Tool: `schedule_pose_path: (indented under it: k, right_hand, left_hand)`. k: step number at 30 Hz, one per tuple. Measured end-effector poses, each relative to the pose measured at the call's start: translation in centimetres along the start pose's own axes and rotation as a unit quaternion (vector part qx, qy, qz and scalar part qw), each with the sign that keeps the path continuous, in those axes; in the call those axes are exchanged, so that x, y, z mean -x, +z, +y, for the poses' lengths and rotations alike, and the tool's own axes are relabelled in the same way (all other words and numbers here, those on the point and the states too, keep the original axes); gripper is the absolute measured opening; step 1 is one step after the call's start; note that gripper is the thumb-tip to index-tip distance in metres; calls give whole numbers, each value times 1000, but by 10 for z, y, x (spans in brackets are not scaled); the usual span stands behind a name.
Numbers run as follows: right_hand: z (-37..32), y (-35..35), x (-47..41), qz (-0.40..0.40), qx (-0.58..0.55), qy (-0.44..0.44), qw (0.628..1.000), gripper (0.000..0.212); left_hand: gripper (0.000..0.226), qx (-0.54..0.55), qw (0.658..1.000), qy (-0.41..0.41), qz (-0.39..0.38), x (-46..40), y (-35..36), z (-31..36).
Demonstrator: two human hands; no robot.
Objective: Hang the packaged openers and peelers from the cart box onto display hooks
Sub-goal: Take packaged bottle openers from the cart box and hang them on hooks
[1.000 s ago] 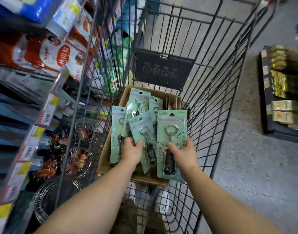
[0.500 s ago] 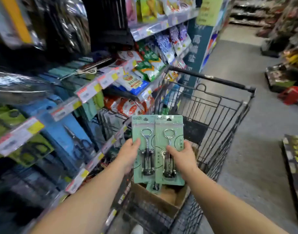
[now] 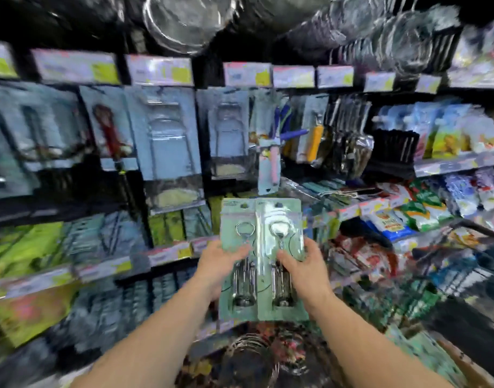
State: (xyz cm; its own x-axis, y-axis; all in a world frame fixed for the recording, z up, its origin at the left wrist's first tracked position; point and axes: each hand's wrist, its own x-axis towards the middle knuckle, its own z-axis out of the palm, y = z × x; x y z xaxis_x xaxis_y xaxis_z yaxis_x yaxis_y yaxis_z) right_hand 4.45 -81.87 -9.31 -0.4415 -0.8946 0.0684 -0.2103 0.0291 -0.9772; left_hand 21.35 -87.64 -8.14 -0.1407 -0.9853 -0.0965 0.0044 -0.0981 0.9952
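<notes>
Two pale green packaged openers are held upright side by side in front of the shelf. My left hand (image 3: 219, 261) grips the left packaged opener (image 3: 237, 217) by its left edge. My right hand (image 3: 304, 264) grips the right packaged opener (image 3: 282, 217) by its right edge; its plastic glares. Each card has a hang hole at the top and a metal opener under a blister. The cart box (image 3: 464, 365) shows only as a brown corner at the bottom right. The whole view is motion-blurred.
Rows of hanging packaged kitchen tools (image 3: 167, 141) fill the display ahead, with price-tag strips (image 3: 161, 71) above and below. Snack bags (image 3: 408, 214) sit on shelves to the right. Wire strainers (image 3: 254, 357) lie low in front. Metal bowls (image 3: 184, 21) hang overhead.
The view has swung from the cart up and left to face the display. Both hands lifted the two openers out of the box and brought them together toward the shelf.
</notes>
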Motion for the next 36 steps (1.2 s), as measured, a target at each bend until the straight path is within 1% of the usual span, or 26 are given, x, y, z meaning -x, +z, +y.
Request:
schedule_pose_path:
  k: [3,5,7,9,10,12,16,20,26,28,36]
  right_hand:
    - [-33,72,15,-49,-4,-36,998,62]
    - [-60,121,29,-76,-2,-64,995,61]
    - [-85,176,47,-103,-11,-95,990,72]
    - [-104,217,60,-109,-19,-120,987,79]
    - [-116,245,70,-114,-28,-133,984,77]
    - [-138,294,87,-124,-45,-150,980,70]
    - [-180,368,118,-139,-92,-179,970,72]
    - [-219,409,131,-142,-114,-191,964,73]
    - [-266,441,126,-127,-141,-248,950,70]
    - [-273,448,124,-124,-148,-257,947,71]
    - [-278,461,113,-102,-150,-246,952,72]
  left_hand:
    - [32,-11,997,30,71,14,-80,19]
    - [28,-27,991,44,120,22,-138,31]
    - [21,-55,982,65,167,32,-199,43]
    - [17,-67,974,90,196,37,-245,51]
    - [19,-66,970,97,214,42,-275,56]
    - [31,-51,966,105,230,51,-330,67]
    - [23,-15,955,147,258,67,-415,90]
    - [32,25,945,155,286,73,-464,109]
    - [19,44,933,183,306,74,-510,113]
    - [21,47,931,177,315,74,-520,109]
    - [26,61,935,172,305,77,-539,96]
